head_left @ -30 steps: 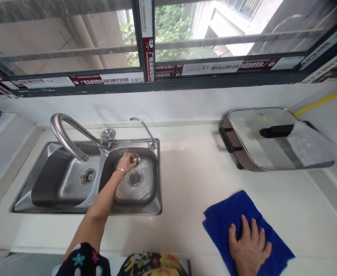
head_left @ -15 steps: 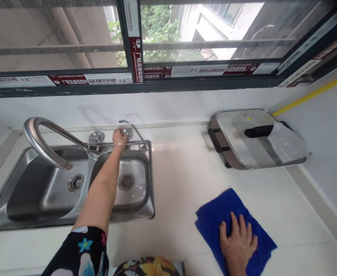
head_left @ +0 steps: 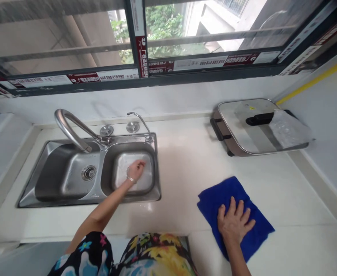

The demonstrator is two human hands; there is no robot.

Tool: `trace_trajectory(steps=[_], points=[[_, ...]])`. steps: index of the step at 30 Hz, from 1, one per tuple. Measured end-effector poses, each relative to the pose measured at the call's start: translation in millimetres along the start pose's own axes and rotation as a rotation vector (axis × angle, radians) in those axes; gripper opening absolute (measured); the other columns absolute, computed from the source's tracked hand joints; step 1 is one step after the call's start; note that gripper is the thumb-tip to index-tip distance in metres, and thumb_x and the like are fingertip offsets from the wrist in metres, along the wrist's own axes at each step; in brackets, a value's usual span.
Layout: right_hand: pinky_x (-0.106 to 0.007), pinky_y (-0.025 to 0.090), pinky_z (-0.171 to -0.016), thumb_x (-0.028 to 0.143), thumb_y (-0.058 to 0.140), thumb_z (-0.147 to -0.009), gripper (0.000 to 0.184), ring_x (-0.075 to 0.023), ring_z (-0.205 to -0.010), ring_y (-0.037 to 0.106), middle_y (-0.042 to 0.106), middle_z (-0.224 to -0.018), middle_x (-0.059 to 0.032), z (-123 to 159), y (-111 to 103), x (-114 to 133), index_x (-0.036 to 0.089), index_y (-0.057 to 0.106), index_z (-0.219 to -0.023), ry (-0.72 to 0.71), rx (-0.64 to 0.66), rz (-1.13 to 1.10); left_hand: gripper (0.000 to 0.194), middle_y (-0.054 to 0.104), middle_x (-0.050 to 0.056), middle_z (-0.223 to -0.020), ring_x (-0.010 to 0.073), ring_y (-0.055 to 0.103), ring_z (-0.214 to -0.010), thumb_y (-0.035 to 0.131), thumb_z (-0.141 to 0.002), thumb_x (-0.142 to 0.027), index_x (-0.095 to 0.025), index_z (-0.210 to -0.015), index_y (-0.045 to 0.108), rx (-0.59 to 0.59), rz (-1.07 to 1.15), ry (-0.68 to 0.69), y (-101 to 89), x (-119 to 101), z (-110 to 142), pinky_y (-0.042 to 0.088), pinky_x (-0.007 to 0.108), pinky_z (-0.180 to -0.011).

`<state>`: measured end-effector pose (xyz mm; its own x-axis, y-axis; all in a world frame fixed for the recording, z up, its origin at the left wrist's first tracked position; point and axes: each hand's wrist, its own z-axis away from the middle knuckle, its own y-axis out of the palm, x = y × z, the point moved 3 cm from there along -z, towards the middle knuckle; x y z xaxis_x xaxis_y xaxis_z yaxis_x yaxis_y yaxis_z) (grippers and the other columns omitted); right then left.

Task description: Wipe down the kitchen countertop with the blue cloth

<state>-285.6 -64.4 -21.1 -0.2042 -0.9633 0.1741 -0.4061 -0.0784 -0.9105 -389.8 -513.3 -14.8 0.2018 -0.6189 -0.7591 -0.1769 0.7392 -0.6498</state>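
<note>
My left hand [head_left: 136,170] hovers over the right basin [head_left: 106,174] of a steel double sink, with its fingers curled in and nothing visible in them. A bracelet circles that wrist. Two round metal drain covers [head_left: 106,130] rest on the ledge behind the sink, the right-hand one [head_left: 132,127] close to a thin curved spout [head_left: 141,119]. On the counter, my right hand [head_left: 234,222] lies flat with fingers spread on a blue cloth [head_left: 228,189], pressing it down. The right basin's drain is hidden behind my left hand.
A large curved faucet [head_left: 70,128] arches over the left basin [head_left: 53,172]. At the back right of the white counter [head_left: 180,165] stands an electric pan [head_left: 234,134] with a glass lid, a clear plastic bag [head_left: 289,128] on top. A window runs above the back wall.
My left hand has let go of the right drain cover and come back toward me, over the right basin. My right hand stays on the cloth, fingers spread wider. The camera view has shifted.
</note>
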Motion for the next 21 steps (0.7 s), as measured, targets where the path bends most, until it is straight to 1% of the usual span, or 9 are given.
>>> trace_trajectory(steps=[2,5,7,10,12,15,16,18,21], points=[[-0.08,0.025,-0.104,0.039,0.041,-0.095,0.06,-0.0473,-0.143,0.031,0.04,-0.154,-0.0222,8,-1,11,0.019,0.039,-0.151,0.038,-0.016,-0.019,0.029,0.072,0.004,-0.086,0.0172,0.067,-0.082,0.045,-0.08,-0.01,-0.019,-0.089,0.071,0.143,0.06,0.12,30.5,-30,38,0.055,0.033,-0.081],[-0.085,0.022,-0.1,0.038,0.041,-0.094,0.061,-0.0509,-0.143,0.029,0.039,-0.154,-0.0258,21,-3,33,0.017,0.039,-0.151,0.107,-0.055,-0.057,0.025,0.073,0.002,-0.088,0.0148,0.068,-0.084,0.052,-0.078,-0.01,-0.022,-0.085,0.073,0.353,0.152,0.314,86.2,-92,87,0.056,0.029,-0.083],[-0.085,0.019,-0.101,0.04,0.041,-0.093,0.062,-0.0509,-0.143,0.027,0.038,-0.154,-0.0263,27,-4,43,0.017,0.04,-0.151,0.151,-0.037,-0.105,0.028,0.074,0.003,-0.094,0.014,0.068,-0.09,0.051,-0.081,-0.012,-0.022,-0.097,0.073,0.547,0.248,0.558,124.1,-138,117,0.055,0.027,-0.087],[-0.079,0.019,-0.108,0.044,0.037,-0.094,0.059,-0.0433,-0.143,0.032,0.044,-0.152,-0.0206,29,-7,40,0.02,0.044,-0.148,0.203,0.084,-0.299,0.039,0.067,0.013,-0.122,0.0228,0.061,-0.117,0.053,-0.087,-0.022,-0.018,-0.124,0.064,0.619,0.215,0.799,168.0,-188,150,0.05,0.039,-0.103],[-0.068,0.028,-0.113,0.045,0.034,-0.095,0.059,-0.0357,-0.141,0.039,0.046,-0.15,-0.018,37,-18,23,0.019,0.042,-0.148,0.277,0.089,-0.482,0.052,0.057,0.021,-0.137,0.0319,0.05,-0.133,0.056,-0.088,-0.033,-0.014,-0.136,0.055,0.585,0.071,0.78,190.7,-203,162,0.041,0.052,-0.113],[-0.054,0.035,-0.116,0.045,0.036,-0.096,0.059,-0.0304,-0.14,0.042,0.045,-0.15,-0.0197,75,-47,-17,0.012,0.041,-0.146,0.401,-0.076,-0.566,0.066,0.04,0.027,-0.153,0.0429,0.029,-0.147,0.054,-0.089,-0.042,-0.011,-0.146,0.047,0.578,-0.131,0.714,215.7,-208,176,0.021,0.068,-0.118],[-0.054,0.033,-0.117,0.045,0.038,-0.096,0.059,-0.0311,-0.141,0.04,0.045,-0.149,-0.0202,93,-56,-29,0.011,0.044,-0.144,0.405,-0.122,-0.531,0.068,0.033,0.026,-0.158,0.0459,0.021,-0.149,0.055,-0.088,-0.044,-0.014,-0.148,0.045,0.58,-0.172,0.719,221.8,-207,180,0.015,0.072,-0.118],[-0.057,0.033,-0.116,0.045,0.041,-0.096,0.058,-0.0338,-0.142,0.039,0.047,-0.147,-0.0218,132,-68,-48,0.009,0.046,-0.142,0.35,-0.12,-0.459,0.07,0.019,0.019,-0.165,0.0507,0.007,-0.15,0.059,-0.085,-0.047,-0.024,-0.15,0.045,0.567,-0.222,0.751,230.9,-206,189,0.004,0.08,-0.113],[-0.062,0.037,-0.113,0.043,0.04,-0.097,0.054,-0.036,-0.141,0.04,0.048,-0.146,-0.0224,179,-74,-64,0.01,0.049,-0.139,0.305,-0.114,-0.337,0.071,0.013,0.011,-0.168,0.0543,-0.003,-0.149,0.064,-0.081,-0.051,-0.035,-0.149,0.047,0.542,-0.257,0.785,236.1,-203,193,-0.004,0.084,-0.108]])
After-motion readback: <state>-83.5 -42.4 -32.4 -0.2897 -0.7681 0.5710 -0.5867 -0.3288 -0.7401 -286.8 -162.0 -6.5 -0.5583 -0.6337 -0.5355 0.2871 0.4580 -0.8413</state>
